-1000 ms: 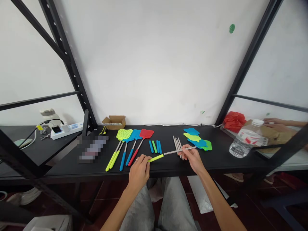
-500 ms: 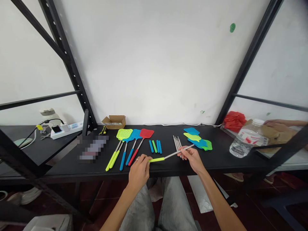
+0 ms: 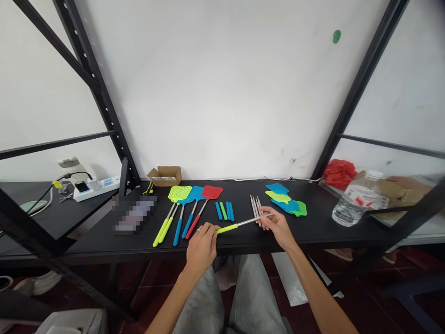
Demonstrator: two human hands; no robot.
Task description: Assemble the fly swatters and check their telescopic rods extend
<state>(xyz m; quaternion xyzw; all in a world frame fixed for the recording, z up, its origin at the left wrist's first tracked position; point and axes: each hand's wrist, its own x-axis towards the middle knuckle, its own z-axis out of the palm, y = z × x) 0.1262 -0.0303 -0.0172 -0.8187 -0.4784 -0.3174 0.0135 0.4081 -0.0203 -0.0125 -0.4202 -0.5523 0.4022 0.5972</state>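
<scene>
My left hand [image 3: 202,245] is closed round the near end of a yellow-green fly swatter handle [image 3: 227,228]. A thin metal rod [image 3: 247,221] sticks out of that handle toward the right, and my right hand [image 3: 276,226] pinches it near its far end. No swatter head is on this rod. Behind my right fingers lie several loose metal rods [image 3: 255,206], partly hidden by them. Farther right is a pile of loose swatter heads [image 3: 278,197] in blue, yellow and green. Several loose handles [image 3: 223,211], blue and green, lie beyond the held piece.
Whole fly swatters [image 3: 187,218] in yellow, blue and red lie on the black table [image 3: 139,243], left of my hands. An open cardboard box [image 3: 166,176] stands at the back. On the right are a plastic bottle [image 3: 358,199] and a red bag [image 3: 339,174]; a power strip [image 3: 97,188] is left.
Less of the metal rod shows beyond the yellow-green handle, and its free end has moved left. My right fingers have shifted slightly upward on it; my left hand stays nearly still.
</scene>
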